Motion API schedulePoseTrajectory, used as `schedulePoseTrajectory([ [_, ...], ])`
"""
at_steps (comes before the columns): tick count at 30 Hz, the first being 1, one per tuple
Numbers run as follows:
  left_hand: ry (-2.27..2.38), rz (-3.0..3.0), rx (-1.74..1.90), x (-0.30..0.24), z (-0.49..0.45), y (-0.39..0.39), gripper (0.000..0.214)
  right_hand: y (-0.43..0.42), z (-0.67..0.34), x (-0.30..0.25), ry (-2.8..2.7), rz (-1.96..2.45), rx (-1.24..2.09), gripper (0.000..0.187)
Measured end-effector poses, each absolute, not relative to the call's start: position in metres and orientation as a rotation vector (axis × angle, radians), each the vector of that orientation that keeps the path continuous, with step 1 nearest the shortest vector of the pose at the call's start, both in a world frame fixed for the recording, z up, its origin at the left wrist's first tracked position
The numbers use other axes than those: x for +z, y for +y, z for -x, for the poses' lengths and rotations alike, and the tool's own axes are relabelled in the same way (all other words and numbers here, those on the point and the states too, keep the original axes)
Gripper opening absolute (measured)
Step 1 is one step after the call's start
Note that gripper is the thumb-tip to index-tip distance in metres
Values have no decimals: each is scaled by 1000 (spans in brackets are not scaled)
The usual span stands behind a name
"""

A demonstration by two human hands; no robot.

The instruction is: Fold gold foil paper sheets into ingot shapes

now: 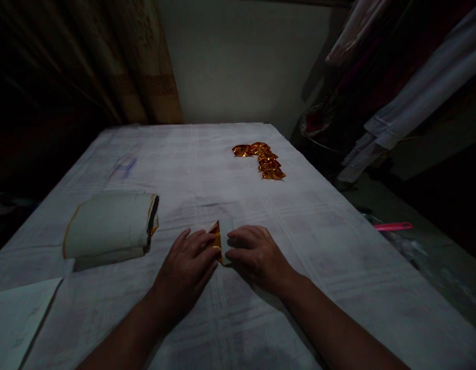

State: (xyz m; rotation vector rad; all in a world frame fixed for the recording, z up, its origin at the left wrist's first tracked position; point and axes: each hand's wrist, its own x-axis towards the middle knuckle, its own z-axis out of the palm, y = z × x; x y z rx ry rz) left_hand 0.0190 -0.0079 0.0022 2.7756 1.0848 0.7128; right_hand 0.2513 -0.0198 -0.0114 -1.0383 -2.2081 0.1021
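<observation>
A small piece of gold foil paper (217, 239), partly folded with slanted edges, lies on the cloth between my hands. My left hand (189, 259) rests over its left side, fingertips pressed on the foil and covering part of it. From the other side my right hand (259, 254) reaches in with bent fingers, its thumb and forefinger at the paper's right edge. Farther back to the right, several folded gold foil pieces (269, 162) sit close together in a bent row.
A thick pale folded bundle (109, 223) with gold edges lies left of my hands. Near the left front corner is a white sheet (20, 313). The table has a pale checked cloth (176, 164). Clothes (411, 92) hang at right, above a pink handle (394, 226).
</observation>
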Motion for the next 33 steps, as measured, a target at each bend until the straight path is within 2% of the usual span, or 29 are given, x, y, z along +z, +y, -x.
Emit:
schedulePoseTrajectory([
  [9, 979, -2821, 713, 6, -23, -14, 19, -22, -248, -7, -2305, 997, 327, 13],
  [19, 961, -2894, 695, 10, -24, -16, 24, -21, -251, -8, -2320, 921, 288, 13],
  [33, 976, -2971, 626, 10, -26, -23, 23, -17, -259, -9, -2247, 1124, 441, 8],
])
